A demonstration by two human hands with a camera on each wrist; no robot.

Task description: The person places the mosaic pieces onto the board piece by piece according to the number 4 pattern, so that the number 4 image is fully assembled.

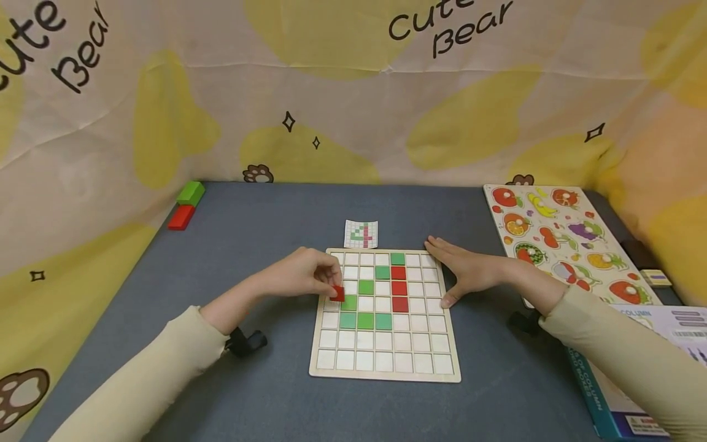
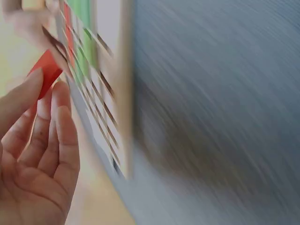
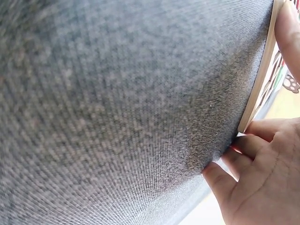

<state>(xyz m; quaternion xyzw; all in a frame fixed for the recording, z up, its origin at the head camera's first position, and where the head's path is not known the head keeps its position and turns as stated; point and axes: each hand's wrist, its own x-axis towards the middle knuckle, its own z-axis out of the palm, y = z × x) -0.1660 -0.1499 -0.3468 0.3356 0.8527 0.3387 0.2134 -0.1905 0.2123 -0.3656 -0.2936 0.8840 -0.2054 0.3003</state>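
Note:
A wooden grid board (image 1: 364, 360) lies on the table, its cells mostly white, with green tiles (image 1: 366, 286) in a slanting line and a row. A column of red tiles (image 1: 399, 288) stands right of them. At the board's left side my left hand (image 1: 306, 273) pinches a small red tile (image 2: 47, 72) between thumb and fingertips, over a left-column cell. My right hand (image 1: 469, 270) rests at the board's upper right edge, fingers spread; in the right wrist view its thumb (image 3: 288, 40) touches the wooden rim. A small pattern card (image 1: 353, 227) lies just behind the board.
At the table's far left lie a green block (image 1: 191, 193) and a red block (image 1: 181, 217). A fruit puzzle board (image 1: 558, 227) is at the right. Nearer, a boxed game (image 1: 624, 393) lies partly under the right forearm. A printed cloth (image 1: 353, 92) hangs behind the table.

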